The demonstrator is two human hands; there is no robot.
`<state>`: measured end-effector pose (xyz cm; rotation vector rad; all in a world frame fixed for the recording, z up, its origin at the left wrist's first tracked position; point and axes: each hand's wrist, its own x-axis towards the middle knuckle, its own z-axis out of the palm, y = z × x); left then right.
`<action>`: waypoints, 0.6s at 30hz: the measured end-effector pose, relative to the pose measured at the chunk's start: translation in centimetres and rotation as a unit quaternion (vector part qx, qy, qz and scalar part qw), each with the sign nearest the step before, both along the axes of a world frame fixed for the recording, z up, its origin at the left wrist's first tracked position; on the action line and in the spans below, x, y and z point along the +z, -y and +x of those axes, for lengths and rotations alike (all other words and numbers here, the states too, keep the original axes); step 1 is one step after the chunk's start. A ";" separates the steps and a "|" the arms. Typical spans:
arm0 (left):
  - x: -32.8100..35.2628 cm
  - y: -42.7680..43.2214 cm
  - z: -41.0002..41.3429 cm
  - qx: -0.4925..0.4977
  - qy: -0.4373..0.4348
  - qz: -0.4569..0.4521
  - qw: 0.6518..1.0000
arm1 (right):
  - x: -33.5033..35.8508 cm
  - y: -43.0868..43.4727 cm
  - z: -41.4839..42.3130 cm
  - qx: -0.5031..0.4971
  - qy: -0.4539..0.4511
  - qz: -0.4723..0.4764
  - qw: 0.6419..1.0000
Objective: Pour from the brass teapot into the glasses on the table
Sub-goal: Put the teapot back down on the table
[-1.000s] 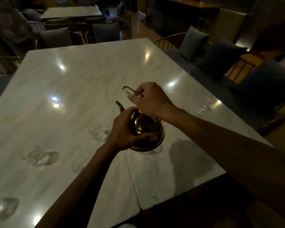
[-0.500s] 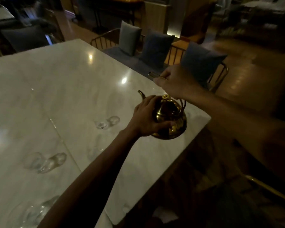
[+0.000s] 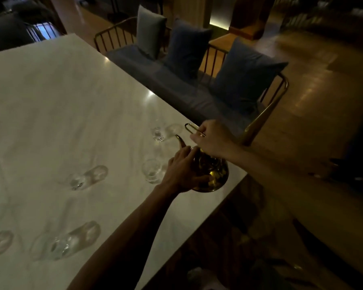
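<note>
— Where are we? A dim restaurant or lounge, we think: a long marble table (image 3: 67,97) set with several glasses (image 3: 86,178).

— We also see a cushioned bench (image 3: 176,88) with pillows (image 3: 242,76) alongside, polished wood floor (image 3: 314,84), and more seating (image 3: 6,32) behind.

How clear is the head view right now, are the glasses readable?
Head view: dim overall; the glasses are faint and smeared by motion blur; the brass teapot catches a glint; small ceiling-light glare marks the marble table; the floor at right is blurred.
</note>
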<state>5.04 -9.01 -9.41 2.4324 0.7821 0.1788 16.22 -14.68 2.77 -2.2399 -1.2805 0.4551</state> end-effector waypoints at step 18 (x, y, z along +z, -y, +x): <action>-6.9 -4.4 7.7 0.015 -0.071 -0.038 0.997 | -9.1 -4.4 7.9 0.028 -0.077 -0.083 0.993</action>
